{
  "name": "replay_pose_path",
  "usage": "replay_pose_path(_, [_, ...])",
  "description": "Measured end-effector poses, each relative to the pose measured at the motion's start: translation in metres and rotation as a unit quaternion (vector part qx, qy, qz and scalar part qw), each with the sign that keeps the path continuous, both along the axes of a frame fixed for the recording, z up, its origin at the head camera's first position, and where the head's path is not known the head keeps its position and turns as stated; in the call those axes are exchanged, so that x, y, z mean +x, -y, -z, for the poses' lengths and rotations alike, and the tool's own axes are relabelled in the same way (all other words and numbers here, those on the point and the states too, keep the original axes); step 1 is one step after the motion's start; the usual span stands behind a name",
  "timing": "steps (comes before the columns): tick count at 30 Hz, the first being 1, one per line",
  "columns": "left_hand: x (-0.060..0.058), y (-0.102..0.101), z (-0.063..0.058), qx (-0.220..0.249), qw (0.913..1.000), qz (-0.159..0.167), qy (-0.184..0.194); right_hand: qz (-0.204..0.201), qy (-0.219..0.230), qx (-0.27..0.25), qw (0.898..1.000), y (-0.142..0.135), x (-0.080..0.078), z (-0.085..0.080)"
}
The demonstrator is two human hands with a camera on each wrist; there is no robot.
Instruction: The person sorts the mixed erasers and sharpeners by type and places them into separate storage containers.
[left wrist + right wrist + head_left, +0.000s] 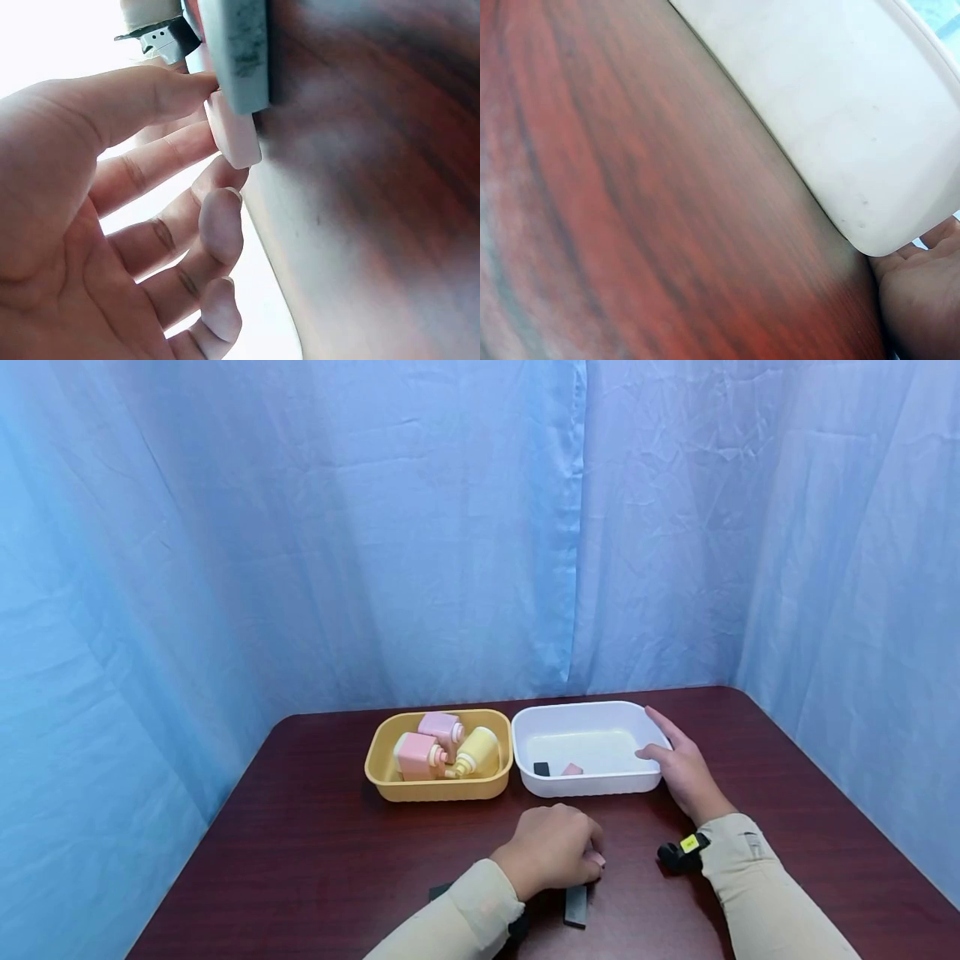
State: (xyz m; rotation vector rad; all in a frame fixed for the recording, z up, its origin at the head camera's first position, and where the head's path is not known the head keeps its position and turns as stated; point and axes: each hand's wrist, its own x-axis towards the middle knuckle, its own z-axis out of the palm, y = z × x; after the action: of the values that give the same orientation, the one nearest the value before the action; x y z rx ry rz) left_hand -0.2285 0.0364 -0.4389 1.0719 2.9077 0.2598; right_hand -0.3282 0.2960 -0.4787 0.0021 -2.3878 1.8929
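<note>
My left hand (551,847) pinches a small pink block (234,136) between thumb and fingers, low over the table. Beside that block, a grey flat bar (575,907) lies on the table, overlapping it in the left wrist view. At the right end of the white basket (588,787), my right hand (684,772) grips the rim, thumb inside and fingers along the outside. Within this basket lie a black block (541,768) and another pink block (572,769), both near the front wall.
A yellow basket (442,792) stands left of the white one, holding two pink bottles (418,756) and a yellow bottle (477,750). Another dark piece (439,890) shows partly behind the left sleeve. Blue curtains (450,527) enclose the dark red wooden table (300,827).
</note>
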Motion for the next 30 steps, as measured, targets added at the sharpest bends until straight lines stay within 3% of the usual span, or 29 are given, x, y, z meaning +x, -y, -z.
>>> replay_pose_path(9, [-0.002,0.001,-0.007,-0.001,0.9995,-0.004,-0.03,0.001,0.002,0.001,1.0,0.0,-0.001,0.0])
replay_pose_path(23, [-0.009,0.005,-0.026,0.013,0.9998,-0.011,-0.009,0.004,0.0,-0.003,1.0,0.0,-0.003,0.002])
replay_pose_path(30, [-0.013,0.004,-0.036,0.006,0.9991,-0.016,-0.038,0.009,0.001,0.0,1.0,-0.001,-0.003,0.003])
